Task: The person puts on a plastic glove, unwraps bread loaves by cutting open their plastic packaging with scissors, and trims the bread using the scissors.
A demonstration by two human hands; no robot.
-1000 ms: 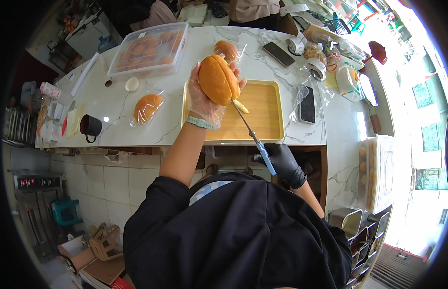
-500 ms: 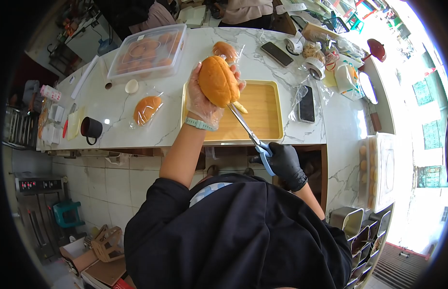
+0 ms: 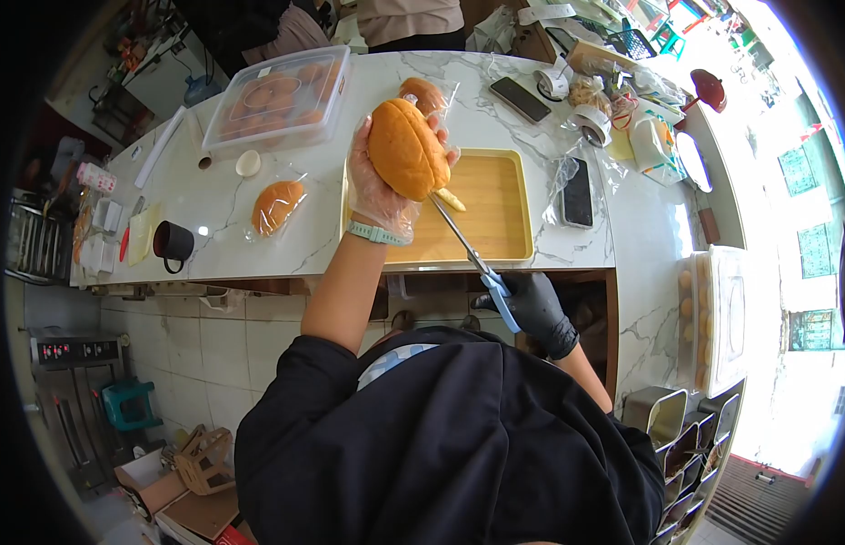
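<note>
A golden-brown bread bun sits in my left hand, which wears a clear plastic glove and is closed around it above a tray. My right hand, in a black glove, grips the blue handles of a pair of scissors. The scissors' blades reach up to the bun's lower edge; how deep their tips go is hidden. A thin strip of bread hangs beside the blades there. Below the bun lies the yellow-rimmed wooden tray.
Wrapped buns lie left of the tray and behind it. A lidded plastic box of buns stands at the back left, a black mug nearer. Phones and tape rolls are on the right. Another person stands across the counter.
My left hand and the bun have shifted slightly left. The scissors look more nearly closed, their blades still at the bun's lower edge. Across the counter, the person has moved left.
</note>
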